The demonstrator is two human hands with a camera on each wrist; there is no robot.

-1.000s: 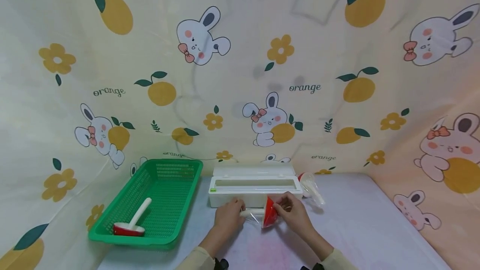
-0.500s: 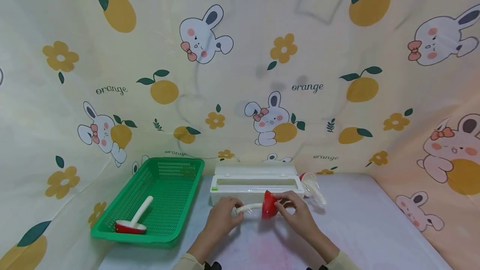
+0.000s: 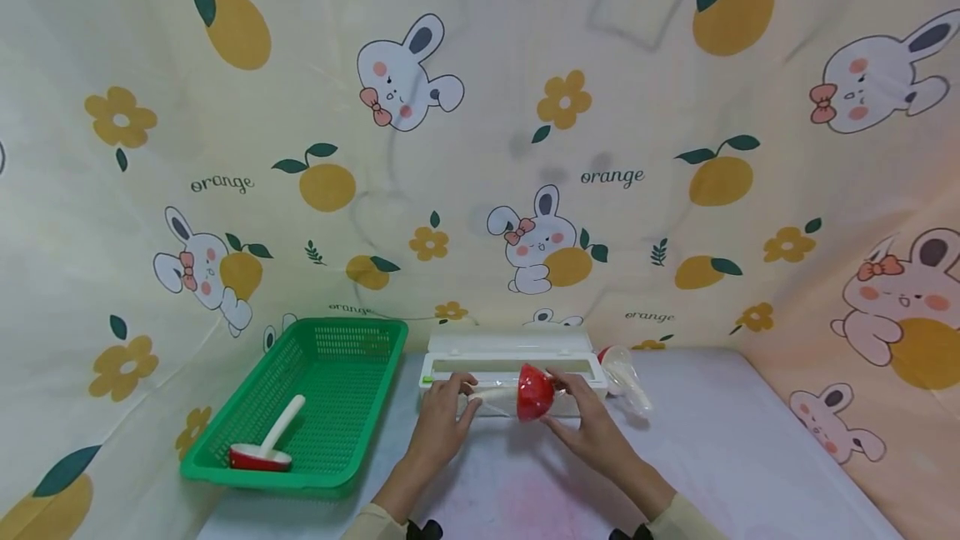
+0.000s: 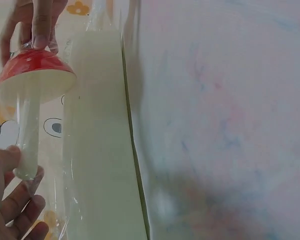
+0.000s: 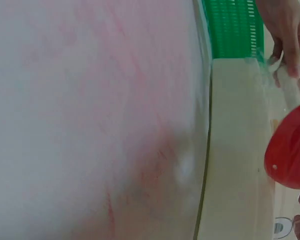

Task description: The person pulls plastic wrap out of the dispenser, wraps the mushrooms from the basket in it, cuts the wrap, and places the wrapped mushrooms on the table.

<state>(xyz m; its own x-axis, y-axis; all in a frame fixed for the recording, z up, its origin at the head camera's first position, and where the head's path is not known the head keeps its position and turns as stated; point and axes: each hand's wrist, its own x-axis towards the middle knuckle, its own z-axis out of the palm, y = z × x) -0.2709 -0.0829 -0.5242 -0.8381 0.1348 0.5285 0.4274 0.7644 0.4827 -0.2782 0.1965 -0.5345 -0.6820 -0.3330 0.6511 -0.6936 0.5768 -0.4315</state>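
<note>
A mushroom-shaped thing (image 3: 536,394), with a red white-dotted cap and a whitish stem, lies sideways in the air between my hands. Clear film clings about it. My left hand (image 3: 441,419) pinches the stem's end between thumb and fingers. On the cap's other side, my right hand (image 3: 592,423) holds the rounded top with thumb and fingertips. In the left wrist view the cap (image 4: 37,62) shows its pale underside, with the stem (image 4: 29,127) running down to my left fingers. The right wrist view cuts off part of the red cap (image 5: 290,150) and most of my right hand.
Just behind my hands stands a long white box (image 3: 517,342), its lid raised. A green basket (image 3: 382,390) at left bears a similar red-and-white mushroom-shaped thing (image 3: 260,457). Another, film-wrapped (image 3: 628,377), lies right of the box. A pale cloth (image 3: 720,440) covers the table.
Both hands have lifted the mushroom-shaped thing up from near the table to the box's front. The cap has turned from edge-on to rounded, and my right fingers have spread around it.
</note>
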